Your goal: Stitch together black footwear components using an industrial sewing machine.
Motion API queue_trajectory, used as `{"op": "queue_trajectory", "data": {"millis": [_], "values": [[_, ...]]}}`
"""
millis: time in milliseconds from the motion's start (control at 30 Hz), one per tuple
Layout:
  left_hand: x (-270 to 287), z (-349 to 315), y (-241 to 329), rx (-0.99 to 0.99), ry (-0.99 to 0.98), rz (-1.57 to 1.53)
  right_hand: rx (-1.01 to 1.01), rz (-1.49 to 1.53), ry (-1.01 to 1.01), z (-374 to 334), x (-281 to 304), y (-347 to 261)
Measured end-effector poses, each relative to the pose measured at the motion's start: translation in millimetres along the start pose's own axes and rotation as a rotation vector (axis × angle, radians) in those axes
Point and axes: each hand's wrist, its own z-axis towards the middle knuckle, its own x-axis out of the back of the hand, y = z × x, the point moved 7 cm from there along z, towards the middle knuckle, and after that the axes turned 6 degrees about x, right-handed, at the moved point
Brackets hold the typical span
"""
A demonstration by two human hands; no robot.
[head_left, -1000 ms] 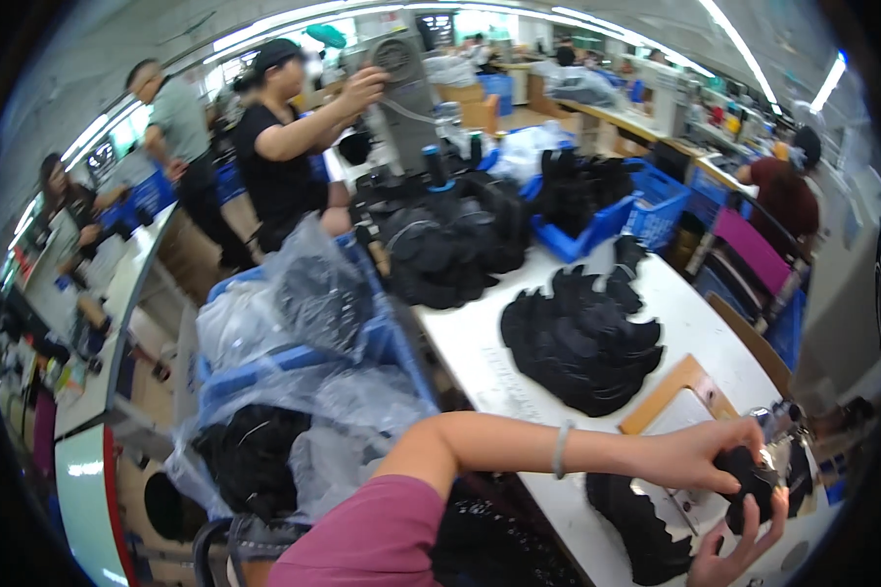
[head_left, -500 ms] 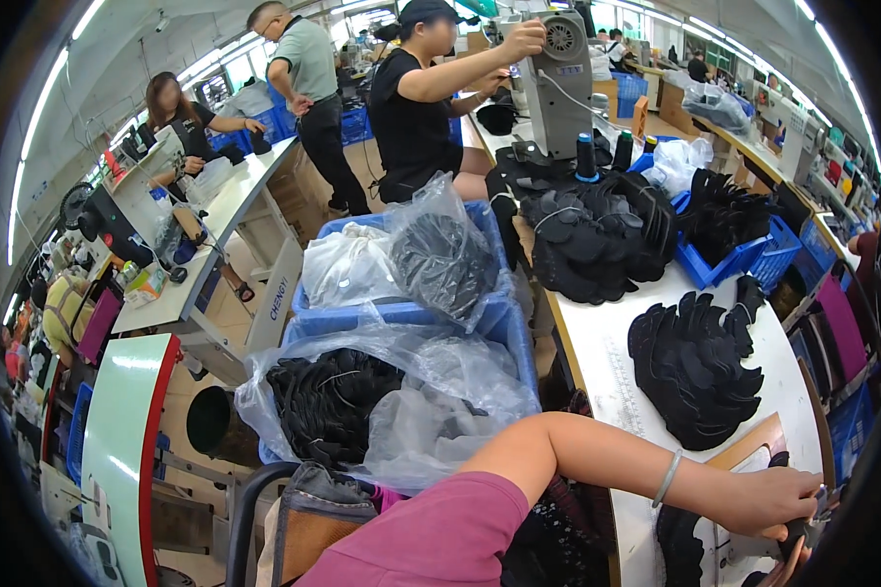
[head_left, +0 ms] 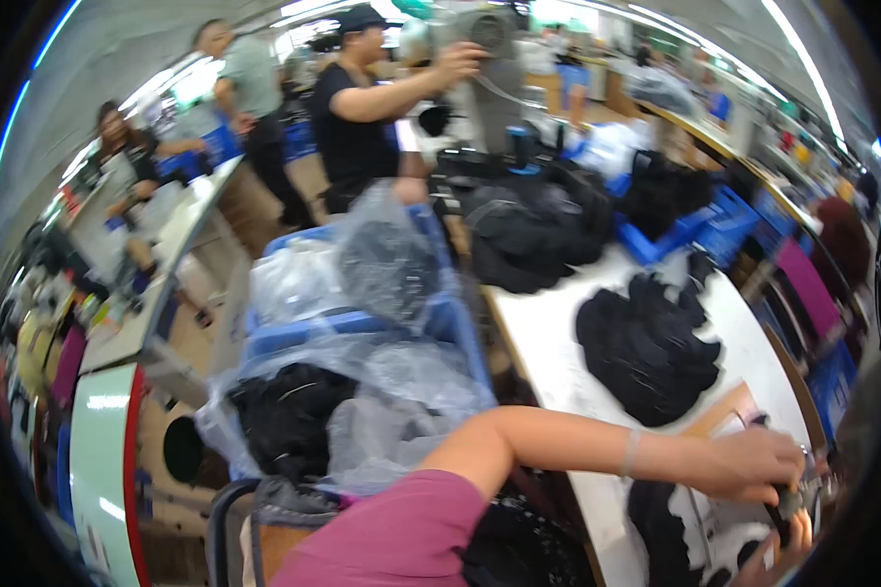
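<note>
My left hand point(head_left: 754, 465) reaches across the white table at the lower right. Its fingers are closed on a small black cut piece point(head_left: 785, 504), beside metal parts at the picture's dark rim. My right hand point(head_left: 788, 556) shows only partly, at the lower right; its bent fingers press against the same piece from the near side. Under my left wrist, a strip of black cut pieces point(head_left: 659, 528) lies on the table. Beyond my forearm is a fanned pile of black cut pieces point(head_left: 646, 352). The view is blurred, so fine detail is lost.
Blue crates point(head_left: 470, 342) with bagged black pieces stand left of the white table point(head_left: 533, 328). Farther along it are another black heap point(head_left: 533, 230), thread cones point(head_left: 521, 152) and a blue basket point(head_left: 690, 230). A person in black point(head_left: 357, 108) works at a grey machine point(head_left: 494, 88).
The whole view has shifted and blurred, with surroundings moving left in the picture. Both my hands stay together at the black piece, which now sits slightly higher and farther left in view.
</note>
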Motion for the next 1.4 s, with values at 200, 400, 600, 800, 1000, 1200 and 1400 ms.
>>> {"op": "queue_trajectory", "data": {"millis": [200, 400, 600, 800, 1000, 1200, 1400], "values": [[35, 1, 2, 0.165, -0.078, 0.107, -0.221, 0.018, -0.061, -28, -30, 14], [19, 9, 3, 0.096, -0.129, 0.133, -0.092, -0.082, -0.001, -34, -19, 12], [18, 8, 8, 0.083, -0.121, 0.193, -0.072, -0.083, 0.019, -38, -15, 8], [18, 11, 11, 0.073, -0.138, 0.230, -0.060, -0.082, 0.010, -35, -17, 4], [15, 13, 11, 0.062, -0.155, 0.202, -0.029, -0.161, 0.031, -33, -16, 3], [12, 18, 11, 0.083, -0.139, 0.153, -0.039, -0.161, 0.015, -32, -15, 5], [15, 16, 9, 0.111, -0.154, 0.174, -0.072, -0.115, 0.052, -33, -18, 7]]}}
